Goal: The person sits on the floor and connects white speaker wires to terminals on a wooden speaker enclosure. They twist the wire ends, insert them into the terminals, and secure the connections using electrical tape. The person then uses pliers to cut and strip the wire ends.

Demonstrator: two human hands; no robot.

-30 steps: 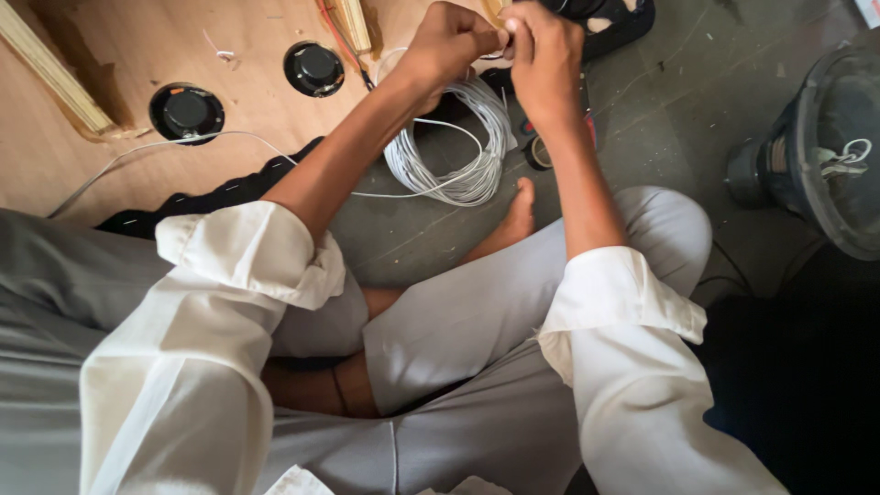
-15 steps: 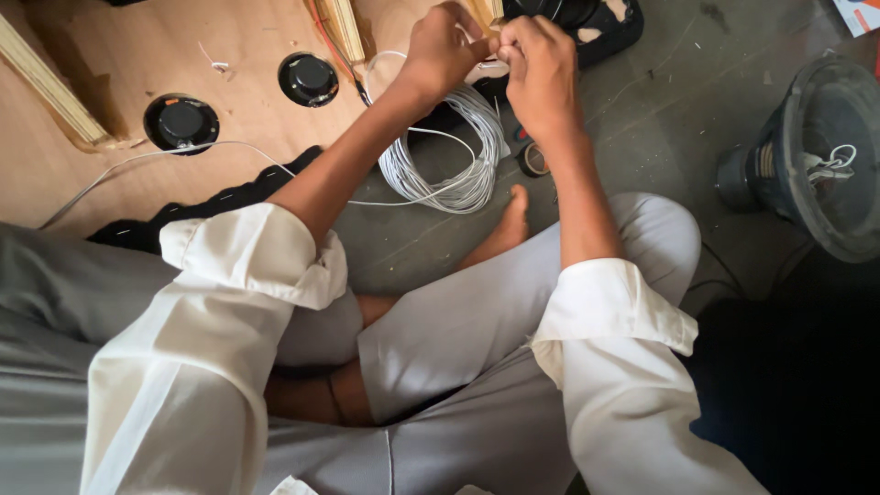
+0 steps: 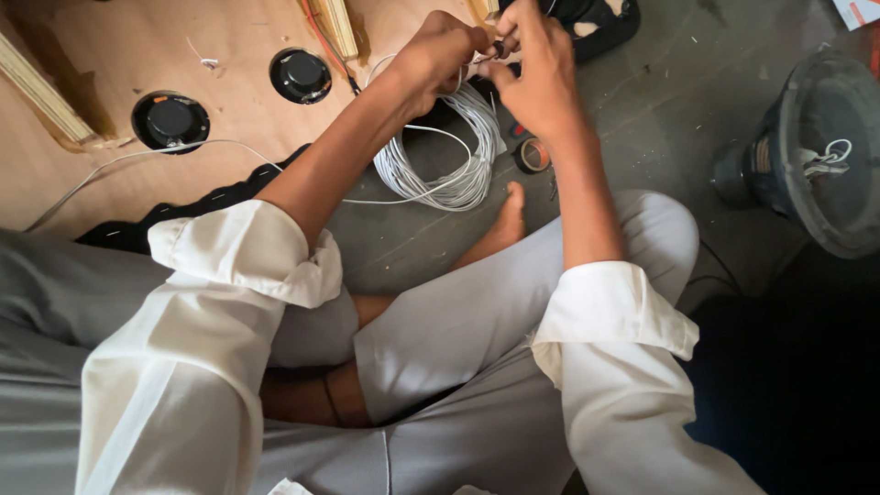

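at the top right corner of the concrete floor (image 3: pixel 697 82) lies a small white and orange printed card (image 3: pixel 860 11), cut off by the frame edge. both hands meet near the top edge, above a coil of white wire (image 3: pixel 440 156) that rests on the floor just past the bare foot (image 3: pixel 502 225). the left hand (image 3: pixel 438 57) is clenched, pinching a loose end of the wire; the right hand (image 3: pixel 539 69) pinches the same end between its fingertips, touching the left. on the left, a plywood panel (image 3: pixel 119 55) carries two small round black speakers (image 3: pixel 170 119). a large black speaker (image 3: pixel 816 151) sits by the right edge. a roll of tape (image 3: pixel 532 154) lies beside the coil.
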